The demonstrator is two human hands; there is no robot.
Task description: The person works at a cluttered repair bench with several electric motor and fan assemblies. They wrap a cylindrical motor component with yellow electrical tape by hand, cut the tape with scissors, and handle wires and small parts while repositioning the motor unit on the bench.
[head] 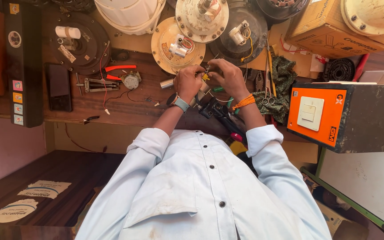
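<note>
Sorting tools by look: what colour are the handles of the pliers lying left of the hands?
Red, seen in the head view: the pliers' handles.

Both my arms reach forward, bent at the elbows, sleeves rolled up to the forearms. My left hand (187, 82) and right hand (230, 78) sit close together, knuckles up, fingers curled inward. Their fingertips nearly meet in a tight pinching grip. Both wrists angle slightly toward each other.

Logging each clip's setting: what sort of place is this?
Probably a small electrical repair shop: opened fan motors crowd a wooden workbench, with red-handled pliers lying by, and both hands working on a small wired part.
</note>
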